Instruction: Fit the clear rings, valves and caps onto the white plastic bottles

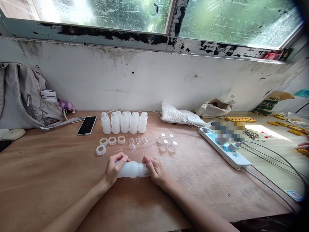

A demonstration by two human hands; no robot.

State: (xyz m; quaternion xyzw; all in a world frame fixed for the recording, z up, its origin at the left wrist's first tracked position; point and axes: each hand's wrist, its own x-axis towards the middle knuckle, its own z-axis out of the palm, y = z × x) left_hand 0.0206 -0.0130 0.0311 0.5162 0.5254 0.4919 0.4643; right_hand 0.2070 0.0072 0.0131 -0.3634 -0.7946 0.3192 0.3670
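Backpack (pixel 19 96) and co-worker's hand (pixel 304 145) are cut off; 1 patch (pixel 228 131) is blurred.

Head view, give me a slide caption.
Two hands hold a translucent bottle sideways above a wooden table.

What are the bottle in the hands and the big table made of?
The frosted white rounded bottle looks like plastic, maybe silicone: light glows softly through its smooth sides. The broad reddish-brown table seems to be wood, perhaps plywood, with streaky grain and a slight shine.
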